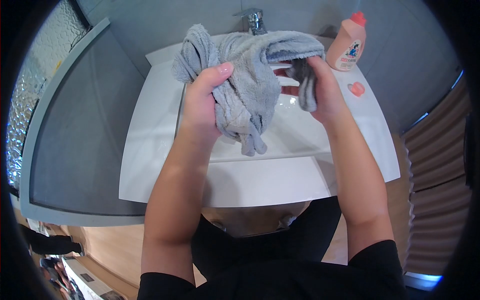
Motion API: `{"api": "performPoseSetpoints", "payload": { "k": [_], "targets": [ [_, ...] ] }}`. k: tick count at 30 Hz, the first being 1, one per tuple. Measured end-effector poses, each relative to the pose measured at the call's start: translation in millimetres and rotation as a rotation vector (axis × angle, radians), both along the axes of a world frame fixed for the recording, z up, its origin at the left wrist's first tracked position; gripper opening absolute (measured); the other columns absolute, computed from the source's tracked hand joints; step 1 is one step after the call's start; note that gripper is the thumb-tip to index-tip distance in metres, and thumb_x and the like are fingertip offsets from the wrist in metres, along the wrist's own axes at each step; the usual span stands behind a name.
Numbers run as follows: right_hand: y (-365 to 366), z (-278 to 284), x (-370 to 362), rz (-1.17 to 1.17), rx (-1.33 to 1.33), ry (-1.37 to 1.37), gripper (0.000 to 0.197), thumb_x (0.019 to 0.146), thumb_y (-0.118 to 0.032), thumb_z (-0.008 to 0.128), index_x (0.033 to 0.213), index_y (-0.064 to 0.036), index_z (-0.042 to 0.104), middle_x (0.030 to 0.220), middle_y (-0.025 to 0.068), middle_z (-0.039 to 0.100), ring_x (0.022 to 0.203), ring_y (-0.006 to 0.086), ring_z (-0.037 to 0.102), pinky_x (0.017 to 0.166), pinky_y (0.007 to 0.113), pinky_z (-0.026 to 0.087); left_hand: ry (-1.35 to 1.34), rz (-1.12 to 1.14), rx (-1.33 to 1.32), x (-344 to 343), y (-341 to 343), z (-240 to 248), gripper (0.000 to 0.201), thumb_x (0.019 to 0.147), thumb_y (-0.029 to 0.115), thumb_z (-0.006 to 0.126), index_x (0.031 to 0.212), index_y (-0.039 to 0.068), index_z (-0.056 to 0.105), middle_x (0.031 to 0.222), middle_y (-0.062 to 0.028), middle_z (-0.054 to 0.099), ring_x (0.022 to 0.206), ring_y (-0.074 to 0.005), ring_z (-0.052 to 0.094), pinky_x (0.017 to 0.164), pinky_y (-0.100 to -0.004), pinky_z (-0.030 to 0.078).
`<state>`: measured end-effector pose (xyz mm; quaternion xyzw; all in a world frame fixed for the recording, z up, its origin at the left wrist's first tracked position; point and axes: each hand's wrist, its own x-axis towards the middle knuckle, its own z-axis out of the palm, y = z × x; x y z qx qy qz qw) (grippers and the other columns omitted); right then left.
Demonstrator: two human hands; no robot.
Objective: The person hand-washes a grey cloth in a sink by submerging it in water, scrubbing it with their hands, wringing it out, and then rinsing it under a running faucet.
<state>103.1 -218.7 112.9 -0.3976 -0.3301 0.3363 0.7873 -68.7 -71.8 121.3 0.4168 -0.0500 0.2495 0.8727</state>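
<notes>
A grey, fluffy towel, bunched and folded over itself, is held up above the white sink. My left hand grips its left side with the thumb on top; the other fingers are hidden behind the cloth. At the towel's right end is my right hand, its thumb at the upper fold and its fingers spread under and behind the cloth. One flap of towel hangs down by the right palm, and a twisted end dangles between the hands.
A chrome faucet stands at the back of the sink. On the right rim are a pink bottle with a red top and a small pink cap. A grey framed panel is at the left, a brown pleated curtain at the right.
</notes>
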Motion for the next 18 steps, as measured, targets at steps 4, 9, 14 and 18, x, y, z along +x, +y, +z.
{"api": "performPoseSetpoints", "payload": {
  "k": [4, 9, 14, 18],
  "targets": [
    [-1.6, 5.9, -1.8, -0.05, -0.061, -0.074, 0.037, 0.094, -0.023, 0.063, 0.123, -0.0023, 0.055, 0.116, 0.0125, 0.066, 0.108, 0.0274, 0.065, 0.088, 0.044, 0.056, -0.017, 0.032, 0.016, 1.4, 1.9, 2.3, 0.05, 0.093, 0.026, 0.056, 0.128, -0.01, 0.056, 0.118, -0.0209, 0.068, 0.106, -0.0317, 0.068, 0.095, -0.0437, 0.055],
    [-14.8, 10.3, 17.4, 0.192, -0.098, -0.204, 0.05, 0.092, -0.033, 0.063, 0.13, -0.0001, 0.057, 0.126, 0.0169, 0.064, 0.114, 0.0326, 0.063, 0.099, 0.05, 0.052, -0.211, -0.143, -0.173, -3.4, 12.9, 2.4, 0.054, 0.095, 0.031, 0.054, 0.132, -0.009, 0.054, 0.121, -0.0239, 0.066, 0.109, -0.0356, 0.067, 0.098, -0.0459, 0.053],
    [-9.9, 15.5, 13.8, -0.024, -0.244, -0.082, 0.031, 0.092, -0.025, 0.069, 0.11, -0.0006, 0.064, 0.112, 0.0111, 0.068, 0.103, 0.0225, 0.067, 0.092, 0.04, 0.055, -0.323, -0.058, -0.084, 2.9, 6.5, 8.3, 0.059, 0.098, 0.035, 0.05, 0.137, -0.01, 0.05, 0.129, -0.0262, 0.062, 0.117, -0.04, 0.063, 0.103, -0.048, 0.05],
    [-3.7, 11.7, 9.5, -0.412, -0.163, -0.278, 0.025, 0.095, -0.027, 0.064, 0.101, -0.0034, 0.066, 0.102, 0.0072, 0.067, 0.101, 0.0167, 0.062, 0.086, 0.032, 0.05, -0.295, -0.002, -0.096, -4.4, 5.8, 13.6, 0.054, 0.098, 0.031, 0.052, 0.134, -0.009, 0.052, 0.128, -0.0238, 0.063, 0.118, -0.0355, 0.062, 0.105, -0.0464, 0.048]
  ]
}}
